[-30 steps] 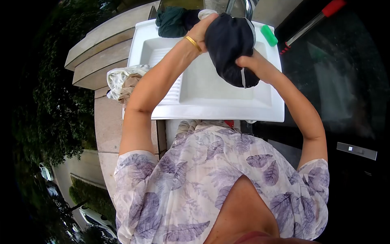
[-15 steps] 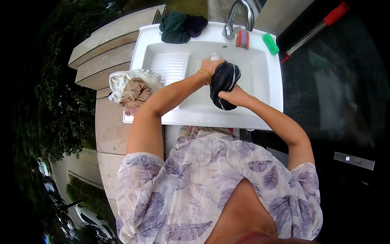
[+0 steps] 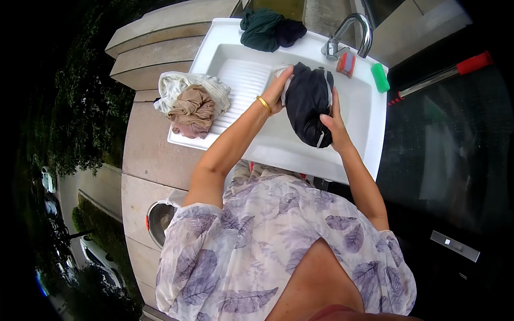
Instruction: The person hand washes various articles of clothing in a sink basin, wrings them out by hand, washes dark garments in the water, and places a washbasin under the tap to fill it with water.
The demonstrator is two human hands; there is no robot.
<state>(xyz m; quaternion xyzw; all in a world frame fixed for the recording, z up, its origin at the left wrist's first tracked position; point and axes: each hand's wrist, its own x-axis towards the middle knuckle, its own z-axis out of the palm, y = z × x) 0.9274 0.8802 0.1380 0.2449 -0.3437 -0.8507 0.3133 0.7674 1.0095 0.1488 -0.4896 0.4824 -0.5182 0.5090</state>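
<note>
A bunched black garment (image 3: 308,104) with pale piping is held over the white sink (image 3: 267,150). My left hand (image 3: 277,90), with a gold bangle at its wrist, grips the garment's left side. Some whitish material shows beside those fingers; I cannot make out what it is. On the opposite side, my right hand (image 3: 337,125) holds the cloth with its thumb on top and its fingers along the edge. Most of both hands' fingertips are hidden by the fabric. The ribbed washboard (image 3: 241,80) of the sink lies left of the garment.
White clothes (image 3: 176,83) and a beige cloth (image 3: 193,107) lie heaped on the left rim. Dark green cloth (image 3: 259,29) and a darker piece (image 3: 290,32) sit at the back, near the tap (image 3: 350,24), a red-and-grey sponge (image 3: 346,64) and a green bar (image 3: 380,77). A metal basin (image 3: 159,222) is lower left.
The garment has gone from a tightly twisted bundle to a wider, looser one. My hands have turned to its two sides. The view has shifted, bringing the metal basin into sight.
</note>
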